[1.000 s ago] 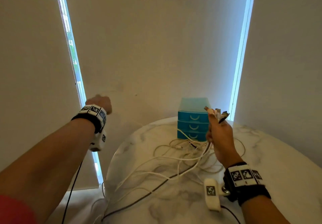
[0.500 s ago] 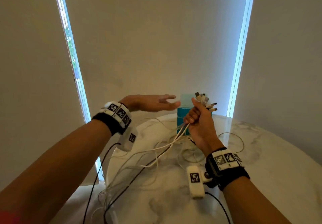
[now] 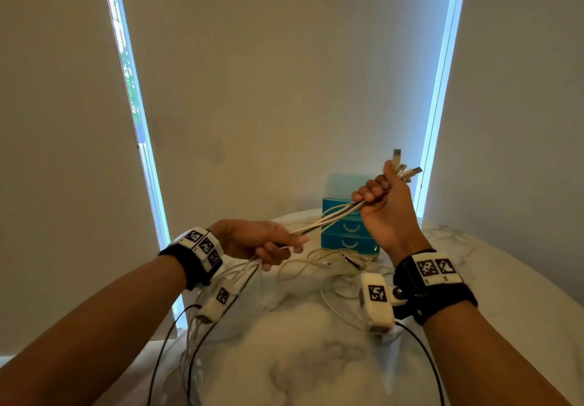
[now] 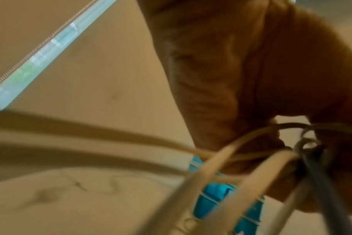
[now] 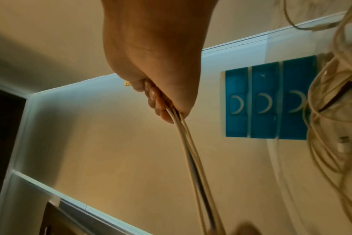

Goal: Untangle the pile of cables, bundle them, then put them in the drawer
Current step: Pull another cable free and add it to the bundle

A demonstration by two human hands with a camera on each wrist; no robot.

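My right hand (image 3: 380, 197) grips a bunch of white cables and one dark cable (image 3: 331, 217) near their plug ends (image 3: 404, 168), raised above the table. The same bunch (image 5: 188, 143) runs down out of that fist (image 5: 161, 98) in the right wrist view. My left hand (image 3: 268, 242) is curled round the bunch lower down, to the left. From it the cables (image 4: 221, 171) hang toward the table's left edge. More loose cable loops (image 3: 331, 263) lie on the marble table (image 3: 316, 358). A blue drawer unit (image 3: 346, 231) with three shut drawers stands at the table's back.
Pale window blinds hang behind the round table, with bright gaps (image 3: 139, 121) at left and right. Wrist camera leads (image 3: 164, 342) dangle below both arms. The table's left edge (image 3: 177, 371) lies under my left forearm.
My left hand came in from the far left, open half a second ago, and now holds the bunch below my right hand. My right hand has risen with the plug ends.
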